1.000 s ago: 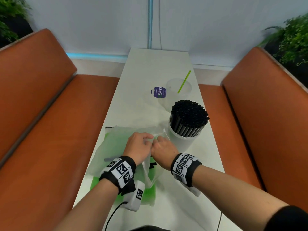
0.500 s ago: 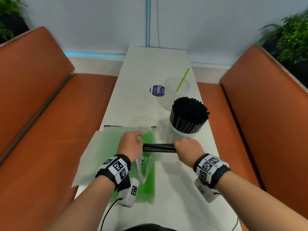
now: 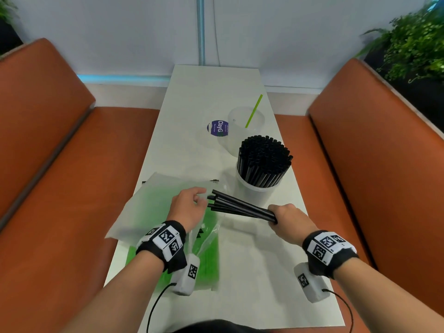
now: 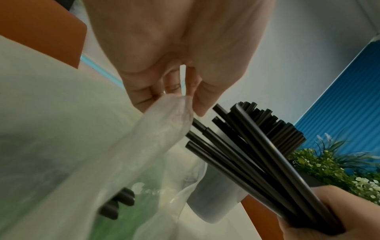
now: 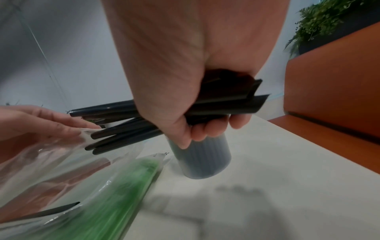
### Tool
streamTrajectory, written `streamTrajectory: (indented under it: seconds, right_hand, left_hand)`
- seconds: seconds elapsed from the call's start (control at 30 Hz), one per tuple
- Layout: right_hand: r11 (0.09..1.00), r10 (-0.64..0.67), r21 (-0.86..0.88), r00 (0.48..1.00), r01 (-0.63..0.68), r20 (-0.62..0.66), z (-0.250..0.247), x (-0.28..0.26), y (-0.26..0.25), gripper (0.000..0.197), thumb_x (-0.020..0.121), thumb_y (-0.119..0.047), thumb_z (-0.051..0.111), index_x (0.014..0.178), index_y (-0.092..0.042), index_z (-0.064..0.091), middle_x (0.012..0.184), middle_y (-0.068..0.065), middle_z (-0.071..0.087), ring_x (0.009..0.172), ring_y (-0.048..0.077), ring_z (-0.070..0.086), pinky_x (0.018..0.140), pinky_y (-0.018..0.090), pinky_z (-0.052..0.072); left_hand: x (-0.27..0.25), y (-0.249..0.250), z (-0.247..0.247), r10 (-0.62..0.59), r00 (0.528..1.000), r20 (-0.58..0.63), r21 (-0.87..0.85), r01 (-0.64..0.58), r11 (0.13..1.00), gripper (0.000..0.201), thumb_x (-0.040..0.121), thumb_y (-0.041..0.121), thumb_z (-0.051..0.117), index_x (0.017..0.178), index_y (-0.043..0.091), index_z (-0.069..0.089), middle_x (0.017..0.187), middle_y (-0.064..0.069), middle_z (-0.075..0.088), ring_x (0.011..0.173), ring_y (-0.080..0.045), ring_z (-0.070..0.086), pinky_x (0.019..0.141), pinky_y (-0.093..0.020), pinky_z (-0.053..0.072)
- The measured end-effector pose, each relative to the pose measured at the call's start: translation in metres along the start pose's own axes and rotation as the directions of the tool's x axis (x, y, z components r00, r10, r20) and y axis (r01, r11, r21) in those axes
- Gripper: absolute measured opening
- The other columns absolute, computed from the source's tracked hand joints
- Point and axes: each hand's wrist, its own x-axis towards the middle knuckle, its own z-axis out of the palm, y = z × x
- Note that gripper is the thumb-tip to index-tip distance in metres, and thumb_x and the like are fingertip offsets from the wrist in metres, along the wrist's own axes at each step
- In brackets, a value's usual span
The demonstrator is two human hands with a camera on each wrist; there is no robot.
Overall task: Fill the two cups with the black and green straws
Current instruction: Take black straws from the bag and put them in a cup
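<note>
My right hand (image 3: 286, 217) grips one end of a bundle of black straws (image 3: 240, 207) (image 4: 257, 155) (image 5: 123, 126), held level above the table and pointing left. My left hand (image 3: 189, 207) (image 4: 180, 91) pinches the mouth of a clear plastic bag (image 3: 204, 239) (image 4: 160, 120); a few black straws (image 4: 119, 203) lie inside it. A pack of green straws (image 3: 206, 260) (image 5: 123, 194) rests under the bag. Just beyond the bundle, a clear cup (image 3: 257, 191) (image 5: 201, 159) stands packed with black straws (image 3: 264, 159). Farther back, a second clear cup (image 3: 245, 126) holds one green straw (image 3: 253, 111).
A long white table (image 3: 252, 272) runs between two orange benches (image 3: 48, 188) (image 3: 384, 164). A cup lid with a purple label (image 3: 218, 128) lies left of the far cup. Plants (image 3: 413, 44) stand behind the right bench. A cable trails from each wrist camera.
My right hand has pulled the bundle of black straws out of the bag and moved right with it. My left hand stayed at the bag's mouth.
</note>
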Motion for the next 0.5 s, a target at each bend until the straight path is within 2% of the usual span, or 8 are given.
streamTrajectory:
  seconds: [0.13, 0.2, 0.3, 0.37, 0.43, 0.5]
  right_hand:
    - [0.999, -0.031, 0.036, 0.999, 0.031, -0.011, 0.0, 0.002, -0.006, 0.016, 0.089, -0.022, 0.048, 0.076, -0.03, 0.045, 0.071, -0.002, 0.054, 0.06, 0.018, 0.054, 0.046, 0.026, 0.033]
    - [0.999, -0.028, 0.038, 0.999, 0.029, -0.02, -0.003, 0.003, -0.004, 0.016, 0.089, -0.021, 0.049, 0.076, -0.03, 0.046, 0.071, -0.002, 0.054, 0.06, 0.018, 0.055, 0.047, 0.026, 0.034]
    - [0.999, 0.013, -0.035, 0.998, -0.015, -0.059, -0.009, 0.002, 0.007, 0.014, 0.09, -0.02, 0.047, 0.08, -0.029, 0.049, 0.071, -0.002, 0.055, 0.061, 0.018, 0.056, 0.046, 0.026, 0.034]
    - [0.992, 0.053, -0.106, 0.994, -0.062, -0.092, -0.014, -0.001, 0.015, 0.013, 0.091, -0.019, 0.045, 0.083, -0.028, 0.05, 0.07, -0.003, 0.055, 0.061, 0.018, 0.057, 0.046, 0.027, 0.038]
    - [0.99, 0.07, -0.112, 0.992, -0.081, -0.103, -0.018, -0.003, 0.019, 0.012, 0.092, -0.02, 0.045, 0.084, -0.028, 0.051, 0.069, -0.003, 0.055, 0.06, 0.018, 0.057, 0.046, 0.027, 0.04]
    - [0.996, 0.052, -0.066, 0.994, -0.058, -0.092, -0.019, -0.005, 0.019, 0.012, 0.091, -0.021, 0.047, 0.082, -0.028, 0.051, 0.068, -0.003, 0.056, 0.059, 0.017, 0.057, 0.045, 0.027, 0.039]
  left_hand:
    - [-0.001, 0.002, -0.006, -0.057, 0.998, -0.036, -0.098, 0.054, 0.994, 0.031, 0.097, 0.028, 0.052, 0.124, 0.023, 0.064, 0.108, 0.002, 0.063, 0.097, -0.013, 0.053, 0.087, -0.023, 0.036]
    - [0.0, 0.002, -0.01, -0.066, 0.997, -0.041, -0.117, 0.061, 0.991, 0.031, 0.098, 0.028, 0.051, 0.125, 0.022, 0.064, 0.113, 0.0, 0.062, 0.1, -0.015, 0.054, 0.089, -0.024, 0.038]
    - [0.001, 0.001, -0.011, -0.082, 0.997, 0.002, -0.076, 0.082, 0.994, 0.03, 0.096, 0.023, 0.054, 0.124, 0.019, 0.064, 0.11, -0.002, 0.063, 0.098, -0.02, 0.059, 0.094, -0.028, 0.045]
    - [-0.001, 0.0, -0.007, -0.093, 0.995, 0.046, -0.063, 0.096, 0.993, 0.029, 0.095, 0.02, 0.056, 0.123, 0.017, 0.064, 0.108, -0.005, 0.065, 0.095, -0.026, 0.064, 0.097, -0.036, 0.05]
    - [-0.004, 0.001, -0.002, -0.089, 0.995, 0.042, -0.074, 0.092, 0.993, 0.024, 0.097, 0.026, 0.054, 0.115, 0.018, 0.066, 0.105, -0.007, 0.067, 0.099, -0.03, 0.065, 0.096, -0.04, 0.051]
    - [-0.006, 0.006, -0.002, -0.077, 0.997, -0.013, -0.156, 0.074, 0.985, 0.025, 0.099, 0.036, 0.047, 0.103, 0.02, 0.066, 0.099, -0.005, 0.067, 0.101, -0.031, 0.063, 0.095, -0.041, 0.051]
